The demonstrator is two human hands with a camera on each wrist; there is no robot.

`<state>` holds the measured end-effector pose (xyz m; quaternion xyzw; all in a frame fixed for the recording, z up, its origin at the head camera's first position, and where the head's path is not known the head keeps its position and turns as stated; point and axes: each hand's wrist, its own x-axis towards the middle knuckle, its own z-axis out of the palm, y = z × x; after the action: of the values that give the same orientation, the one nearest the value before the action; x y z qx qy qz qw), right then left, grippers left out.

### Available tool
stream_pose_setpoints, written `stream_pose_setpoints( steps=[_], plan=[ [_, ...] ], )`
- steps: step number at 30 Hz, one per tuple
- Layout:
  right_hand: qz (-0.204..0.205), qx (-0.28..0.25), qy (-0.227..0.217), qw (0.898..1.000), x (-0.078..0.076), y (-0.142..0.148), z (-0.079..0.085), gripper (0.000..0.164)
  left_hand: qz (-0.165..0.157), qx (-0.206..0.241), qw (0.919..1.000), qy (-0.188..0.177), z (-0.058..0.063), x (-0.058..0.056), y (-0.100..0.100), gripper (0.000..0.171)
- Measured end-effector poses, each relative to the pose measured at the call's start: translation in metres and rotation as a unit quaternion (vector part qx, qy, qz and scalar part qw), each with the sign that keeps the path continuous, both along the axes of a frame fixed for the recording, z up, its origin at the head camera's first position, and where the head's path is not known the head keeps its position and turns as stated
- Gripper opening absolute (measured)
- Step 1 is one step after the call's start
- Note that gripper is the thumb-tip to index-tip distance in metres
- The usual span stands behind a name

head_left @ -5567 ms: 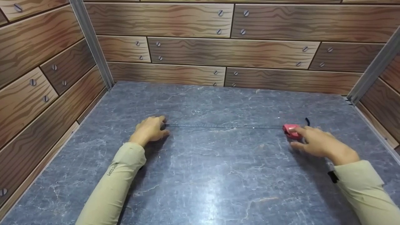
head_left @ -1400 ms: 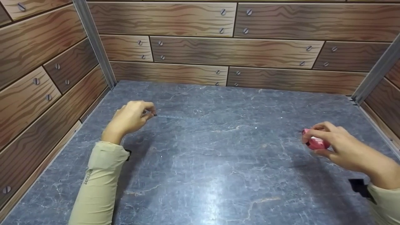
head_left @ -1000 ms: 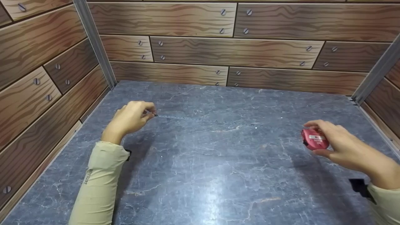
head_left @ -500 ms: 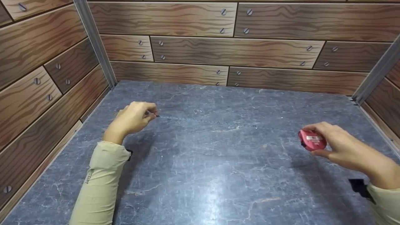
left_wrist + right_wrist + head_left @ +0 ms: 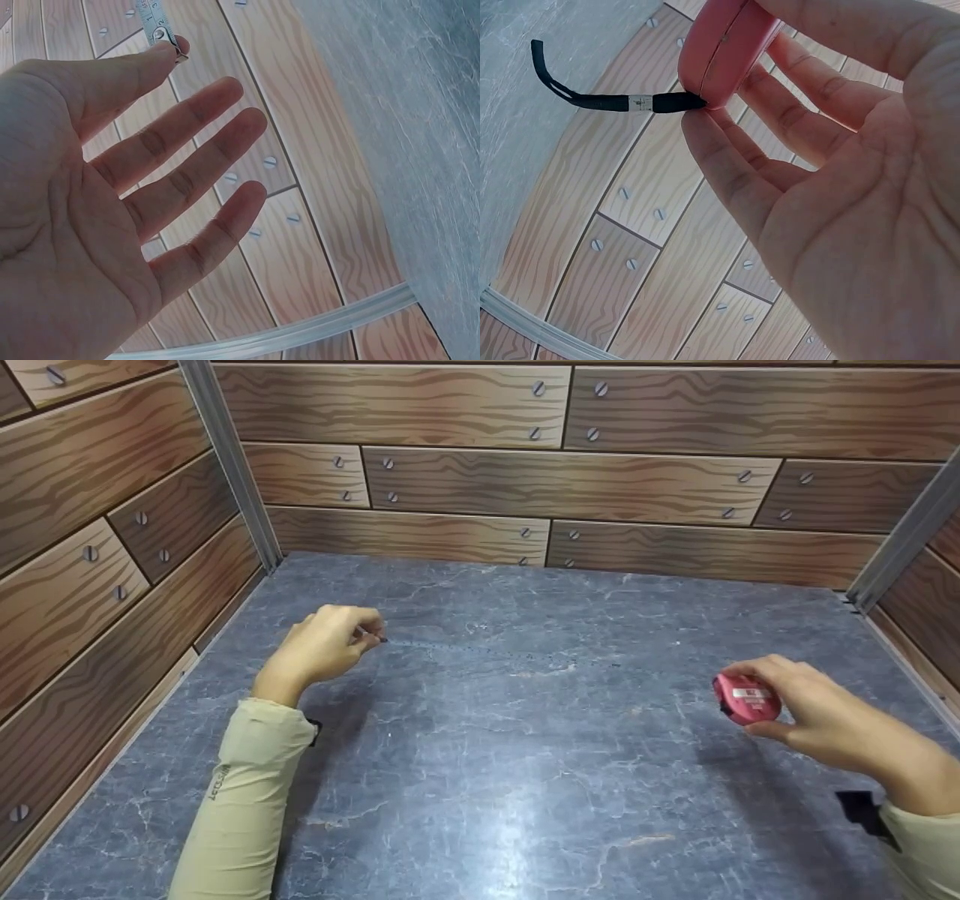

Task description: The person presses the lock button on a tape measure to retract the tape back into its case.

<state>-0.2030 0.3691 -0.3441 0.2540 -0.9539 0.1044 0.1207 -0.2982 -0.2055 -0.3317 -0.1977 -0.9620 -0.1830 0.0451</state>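
A red tape measure is held above the table by my right hand, gripped between thumb and fingers. Its black wrist strap sticks out from the case in the right wrist view. The thin measuring blade stretches leftward from the case across the table's middle. At its far end my left hand pinches the metal end hook between thumb and index finger. The other fingers of that hand are spread, as the left wrist view shows.
Beneath both hands lies a grey-blue marbled table. Wood-patterned panels enclose it at the back and sides, with metal corner posts at the back left and right.
From near the tabletop, both hands have lifted the tape measure and moved apart. Over the last second the case has turned its label into view and the hands have drawn slightly closer together.
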Motion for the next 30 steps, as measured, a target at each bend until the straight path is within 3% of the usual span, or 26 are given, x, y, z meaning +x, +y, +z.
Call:
stream_pose_setpoints(
  steps=[20, 30],
  plan=[
    [-0.004, -0.010, -0.028, 1.000, 0.0004, -0.0036, 0.0013, 0.068, -0.016, -0.004, 0.9998, 0.010, -0.0031, -0.0013, 0.0044, 0.007],
    [0.001, -0.005, -0.010, 1.000, 0.0009, -0.0032, 0.0004, 0.068, -0.019, -0.005, 0.9998, 0.004, -0.0038, 0.0003, 0.0073, 0.007]
  ],
)
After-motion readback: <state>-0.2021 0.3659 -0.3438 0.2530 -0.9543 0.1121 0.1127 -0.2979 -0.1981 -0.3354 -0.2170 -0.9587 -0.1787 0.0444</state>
